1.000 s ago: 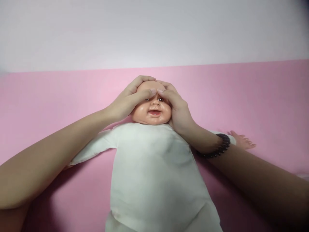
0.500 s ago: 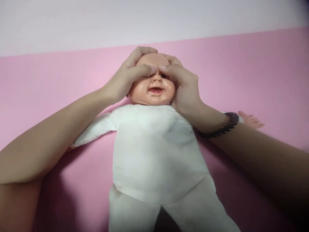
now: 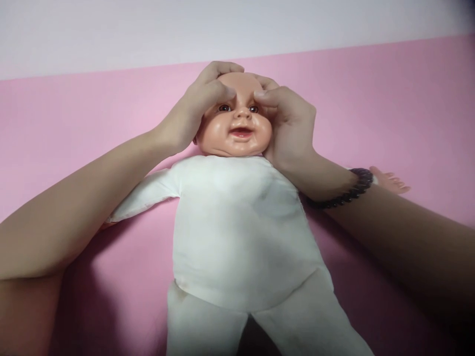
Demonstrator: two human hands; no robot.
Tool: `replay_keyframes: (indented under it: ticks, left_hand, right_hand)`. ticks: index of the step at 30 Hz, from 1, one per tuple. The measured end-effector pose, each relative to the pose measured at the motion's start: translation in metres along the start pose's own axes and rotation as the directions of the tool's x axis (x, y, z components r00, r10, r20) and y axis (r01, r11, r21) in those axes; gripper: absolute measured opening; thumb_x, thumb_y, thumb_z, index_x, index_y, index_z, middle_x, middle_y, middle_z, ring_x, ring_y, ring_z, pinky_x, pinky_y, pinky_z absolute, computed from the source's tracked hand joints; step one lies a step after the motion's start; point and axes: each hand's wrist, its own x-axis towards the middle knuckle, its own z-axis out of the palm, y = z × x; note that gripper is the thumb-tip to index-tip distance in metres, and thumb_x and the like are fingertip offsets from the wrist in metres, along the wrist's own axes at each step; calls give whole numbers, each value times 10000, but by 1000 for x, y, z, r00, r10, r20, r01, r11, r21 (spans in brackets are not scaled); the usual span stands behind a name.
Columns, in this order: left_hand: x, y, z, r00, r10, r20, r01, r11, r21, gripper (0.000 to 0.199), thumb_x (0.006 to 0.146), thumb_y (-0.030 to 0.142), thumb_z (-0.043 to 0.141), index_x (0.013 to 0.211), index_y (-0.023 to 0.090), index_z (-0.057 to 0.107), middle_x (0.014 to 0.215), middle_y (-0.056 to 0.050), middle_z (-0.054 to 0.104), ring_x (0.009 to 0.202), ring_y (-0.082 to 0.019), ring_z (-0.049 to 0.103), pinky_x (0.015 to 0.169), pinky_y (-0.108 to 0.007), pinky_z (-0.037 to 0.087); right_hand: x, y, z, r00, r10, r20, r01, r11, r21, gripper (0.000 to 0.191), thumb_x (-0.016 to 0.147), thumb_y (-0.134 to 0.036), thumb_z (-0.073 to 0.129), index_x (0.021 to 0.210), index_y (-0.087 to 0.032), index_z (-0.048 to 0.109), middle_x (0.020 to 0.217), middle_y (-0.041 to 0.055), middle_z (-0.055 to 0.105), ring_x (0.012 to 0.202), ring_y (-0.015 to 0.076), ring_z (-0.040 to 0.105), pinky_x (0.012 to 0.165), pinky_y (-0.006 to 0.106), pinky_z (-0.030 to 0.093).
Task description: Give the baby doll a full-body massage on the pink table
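A baby doll [image 3: 241, 237] with a white cloth body lies on its back on a pink surface. Its hard plastic head [image 3: 237, 136] is cupped between my two hands. My left hand [image 3: 206, 101] wraps the left side of the head, its thumb resting above the doll's eye and its fingers curled over the crown. On the other side, my right hand [image 3: 291, 118] holds the head, thumb on the brow and fingers partly hidden behind it. Both of the doll's eyes show between and below my thumbs.
The pink surface [image 3: 389, 109] spreads around the doll and meets a white area [image 3: 148, 34] along the top. A dark beaded bracelet [image 3: 356, 190] circles my right wrist. The doll's hand [image 3: 391, 179] sticks out past that wrist.
My thumbs have slid apart, outward from the bridge of the doll's nose along the brows, uncovering the eyes. My fingers still cup the head.
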Motion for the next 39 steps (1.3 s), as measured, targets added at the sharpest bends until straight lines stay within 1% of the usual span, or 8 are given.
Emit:
replay_keyframes:
  ticks: [5,8,13,17,21,27,31,39]
  left_hand:
    - [-2,-1,1,1000,0,-10,0,1000,21,333,838,240,693,1164,256,625,1194,6,701,1254,-250,632,1002,-298,491]
    - [-3,-2,1,1000,30,9,-29,999,-14,318,849,197,657,1163,222,617,1146,-2,703,1187,-221,651,966,-278,507]
    - [-3,0,2,999,39,10,-39,998,-42,316,853,155,591,1164,206,600,1119,-8,681,1117,-206,650,920,-261,506]
    - [-3,1,1,999,37,28,-37,999,-7,364,889,106,462,1236,149,559,1185,-31,656,1180,-196,610,1001,-285,457]
    - [-3,-1,0,998,55,37,-54,998,-26,359,882,133,448,1217,161,573,1220,-45,665,1235,-225,598,1021,-295,471]
    - [-3,0,2,999,46,27,-44,995,-91,310,881,161,621,1186,161,570,1117,-24,677,1081,-188,642,907,-261,514]
    - [-3,-2,2,997,67,38,-63,994,-87,312,887,206,713,1172,195,587,1094,12,696,1086,-172,658,937,-242,498]
    - [-2,2,4,999,-24,-40,21,997,-69,252,905,161,524,1136,209,612,1106,-23,691,1131,-225,634,947,-299,482]
  right_hand:
    - [-3,1,3,999,-50,-19,50,999,-15,232,722,-354,779,922,-335,662,1056,0,700,1195,296,657,991,420,578]
    - [-3,2,4,999,-37,-39,39,998,44,255,671,-312,805,895,-322,684,1049,11,703,1174,310,663,1012,444,573]
    - [-1,2,3,1000,-10,-18,11,997,80,209,664,-338,791,856,-340,708,1000,-5,703,1168,299,647,1039,431,563]
    - [1,1,3,998,-4,-62,10,995,98,209,615,-316,735,821,-329,712,946,12,674,1175,314,623,1045,436,552]
    - [2,-1,4,995,23,-93,-16,997,73,257,553,-328,689,808,-351,707,975,12,684,1226,328,596,1046,443,548]
    - [-3,-2,3,1000,1,-20,0,999,33,186,662,-360,746,840,-378,693,1012,-14,700,1237,309,619,1047,457,547]
    - [-4,-1,1,999,-20,-26,21,999,40,213,707,-330,824,880,-373,708,1037,-35,705,1209,271,646,1058,410,554]
    - [0,-1,3,999,0,-41,0,1000,-5,245,619,-396,720,857,-380,665,1002,-8,697,1244,321,604,953,470,555]
